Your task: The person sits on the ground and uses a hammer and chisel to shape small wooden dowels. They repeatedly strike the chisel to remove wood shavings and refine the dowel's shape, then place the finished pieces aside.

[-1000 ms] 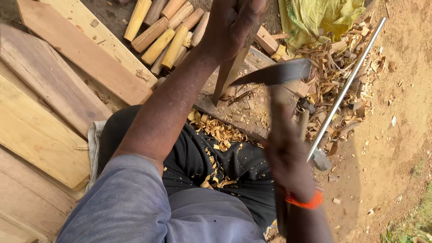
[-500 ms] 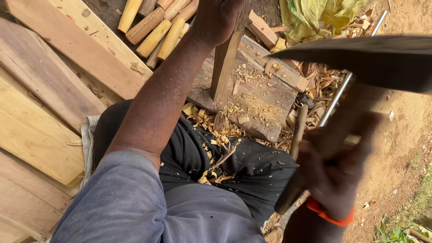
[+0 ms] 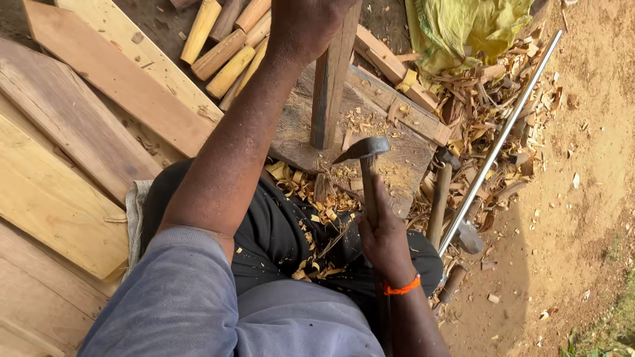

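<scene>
My left hand [image 3: 305,25] grips the top of an upright wooden stick [image 3: 331,86] that stands on a flat wooden chopping block [image 3: 397,165]. My right hand [image 3: 382,237], with an orange band at the wrist, is closed on the wooden handle of an adze [image 3: 365,153]. Its dark metal blade sits low over the block, just right of the stick's base. Wood chips lie on my dark trousers [image 3: 284,238] and around the block.
Wide planks [image 3: 73,165] lie at the left. Several short round wood pieces [image 3: 228,46] are piled at the top. A long metal rod [image 3: 503,132] crosses shavings at the right, near a hammer [image 3: 440,192] and a yellow-green cloth [image 3: 469,26].
My right hand swung the adze up to the right, then brought it down to the block beside the stick. My left hand kept hold of the stick.
</scene>
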